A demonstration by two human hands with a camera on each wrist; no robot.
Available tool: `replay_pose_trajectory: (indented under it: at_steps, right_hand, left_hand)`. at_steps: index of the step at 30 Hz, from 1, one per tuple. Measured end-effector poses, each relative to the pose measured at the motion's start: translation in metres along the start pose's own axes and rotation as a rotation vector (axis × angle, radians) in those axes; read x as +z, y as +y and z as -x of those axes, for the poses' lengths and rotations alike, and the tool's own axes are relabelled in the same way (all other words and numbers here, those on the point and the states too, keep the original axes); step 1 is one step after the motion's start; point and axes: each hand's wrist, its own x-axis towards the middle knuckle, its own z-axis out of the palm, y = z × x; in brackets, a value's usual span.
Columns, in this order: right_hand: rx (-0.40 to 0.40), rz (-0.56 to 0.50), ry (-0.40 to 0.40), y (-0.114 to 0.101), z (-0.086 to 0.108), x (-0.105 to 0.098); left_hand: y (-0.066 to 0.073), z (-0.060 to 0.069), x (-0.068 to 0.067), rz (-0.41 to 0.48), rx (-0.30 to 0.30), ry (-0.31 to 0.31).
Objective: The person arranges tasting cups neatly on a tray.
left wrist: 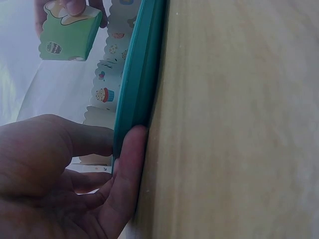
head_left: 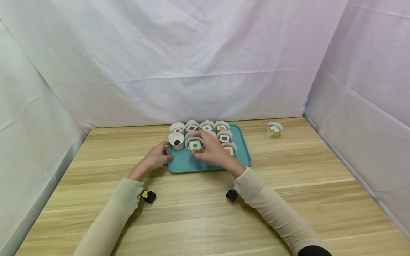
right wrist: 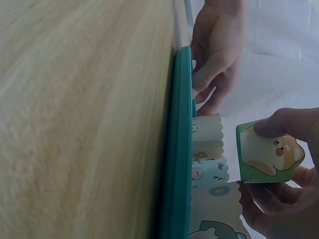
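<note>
My left hand [head_left: 156,156] grips the left edge of a teal tray [head_left: 189,164]. In the left wrist view its thumb lies inside the rim and a finger lies against the outer side. Above the tray, my right hand [head_left: 212,150] holds a green paper baking cup [right wrist: 269,152] with a dog drawing, pinched between thumb and fingers. In it sits a white piece with a green round mark [head_left: 195,145]. Scalloped paper cups stand in rows behind; a white cup with a black piece [head_left: 176,142] is nearest my left hand. My right hand partly hides some cups.
A single paper cup [head_left: 274,130] with a white piece stands on the wooden table [head_left: 192,213] to the right of the tray. A cup with an orange-marked piece [head_left: 230,149] is at the tray's right side. White cloth [head_left: 192,99] hangs behind the table.
</note>
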Motion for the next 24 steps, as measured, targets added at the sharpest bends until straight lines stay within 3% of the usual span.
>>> replay_pose_trajectory:
  at_steps: [13, 24]
  right_hand:
    - [-0.007, 0.033, 0.009, -0.001, 0.0, 0.004]
    - [0.07, 0.136, -0.011, -0.002, 0.002, 0.011]
  left_hand:
    - [0.001, 0.002, -0.001, -0.002, 0.0, 0.004]
    - [0.0, 0.001, -0.001, 0.001, -0.009, 0.004]
